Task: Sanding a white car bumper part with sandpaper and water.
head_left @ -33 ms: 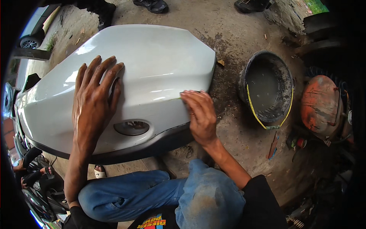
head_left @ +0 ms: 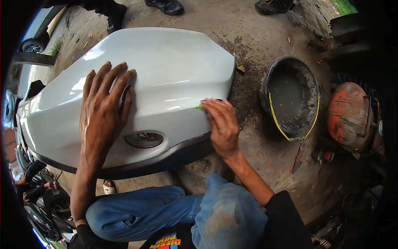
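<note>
Plainly parted, the left hand's (head_left: 103,97) fingers rest on a white bumper (head_left: 166,54) at 10 o'clock; the right hand (head_left: 224,126), blurred just right of centre, bunches its fingers together at the bumper's edge beside a green smear (head_left: 199,107), perhaps over something dark, though whether it grips anything cannot be told; toward 6 o'clock, bold multicoloured lettering (head_left: 167,240) on a black shirt (head_left: 185,233) is legible but cut off below.

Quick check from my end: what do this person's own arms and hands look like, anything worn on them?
Both the left hand and right hand are ungloved. The left forearm and right forearm are bare up to plain black sleeves. I see no watch or bracelet.
</note>
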